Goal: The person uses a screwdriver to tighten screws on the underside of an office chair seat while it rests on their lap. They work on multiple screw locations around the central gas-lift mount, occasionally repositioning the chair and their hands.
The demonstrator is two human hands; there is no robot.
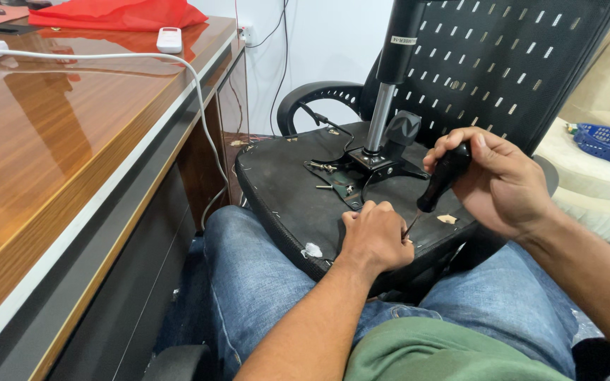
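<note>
Leftmost, a glossy desk. Beside it, the upturned chair seat, bulky and stiff, rests on the lap. Left hand pinches something at the tip; right hand grips the screwdriver by its handle.

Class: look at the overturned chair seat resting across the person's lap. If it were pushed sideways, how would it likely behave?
The chair seat probably feels heavy: a metal gas cylinder and backrest stay attached. It looks rigid. With that tall cylinder, it may tip rather than slide off the jeans.
</note>
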